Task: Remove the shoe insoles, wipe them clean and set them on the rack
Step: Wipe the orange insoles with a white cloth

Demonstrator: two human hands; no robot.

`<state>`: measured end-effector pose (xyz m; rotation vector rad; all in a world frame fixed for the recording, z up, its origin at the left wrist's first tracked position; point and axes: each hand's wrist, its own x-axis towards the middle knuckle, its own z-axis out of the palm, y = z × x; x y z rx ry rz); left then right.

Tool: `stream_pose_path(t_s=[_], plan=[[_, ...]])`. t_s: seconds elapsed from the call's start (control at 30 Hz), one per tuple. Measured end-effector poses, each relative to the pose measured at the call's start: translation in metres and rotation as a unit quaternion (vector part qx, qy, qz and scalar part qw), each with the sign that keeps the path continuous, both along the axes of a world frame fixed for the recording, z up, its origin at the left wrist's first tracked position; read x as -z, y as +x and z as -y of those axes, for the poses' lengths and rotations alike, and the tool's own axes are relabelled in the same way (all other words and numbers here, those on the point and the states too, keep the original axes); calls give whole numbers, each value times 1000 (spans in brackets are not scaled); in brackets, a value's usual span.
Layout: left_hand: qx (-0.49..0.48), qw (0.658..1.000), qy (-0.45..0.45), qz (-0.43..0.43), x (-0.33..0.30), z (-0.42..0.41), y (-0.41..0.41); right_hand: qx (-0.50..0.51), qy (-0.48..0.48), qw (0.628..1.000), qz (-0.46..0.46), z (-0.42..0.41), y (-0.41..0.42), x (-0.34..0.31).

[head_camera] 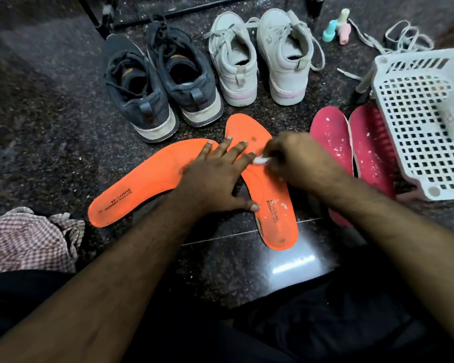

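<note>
The left hand [215,176] lay flat with fingers spread and straight, pressing across both orange insoles where they met, its thumb resting on the right orange insole [270,200]. The right hand [299,161] was blurred, its fingers curled around a small white wipe [261,160] held against the upper middle of that same insole. The left orange insole [142,184] lay at an angle on the floor [50,113], heel toward the near left, its toe end touching the other one under the left hand. White flecks showed on the heel part of the right orange insole.

To the right, two pink insoles [333,142] lay side by side, speckled with white bits; the further-right one was partly tucked beneath a white perforated plastic rack [414,127] sitting at the right edge. A pale object rested on top of the rack, too blurred to name.

Farther away, a pair of dark grey sneakers [157,82] stood heels toward the camera, and just right of them a pair of white sneakers [260,58]. Beyond those on the far right were small pastel bottles [337,27] and loose white laces [393,38]. At the near left a checked cloth [29,237] lay crumpled on the floor
</note>
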<state>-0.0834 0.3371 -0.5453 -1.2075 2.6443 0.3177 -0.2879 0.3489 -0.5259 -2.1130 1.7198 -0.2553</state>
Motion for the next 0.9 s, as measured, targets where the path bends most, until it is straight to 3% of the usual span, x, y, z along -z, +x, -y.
stream_pose_path(t_s=[0.07,0.23,0.4,0.57,0.73,0.83,0.9], plan=[[-10,1000,7,5,1,-5,-3,47,-27,999,-1,3,-13,0],[-12,1000,25,-12,5,-6,-1,-114,50,992,26,-26,25,2],[-15,1000,23,-7,5,-4,1,34,-31,999,6,3,-9,3],[-15,1000,26,-9,8,-3,2,-123,54,990,31,-28,24,-2],[-21,1000,13,8,4,-2,0,25,-17,1000,7,5,-13,-4],[-22,1000,19,11,3,-1,1,-111,52,992,12,-16,13,-2],[-23,999,17,14,2,1,2,-140,71,987,16,-21,23,0]])
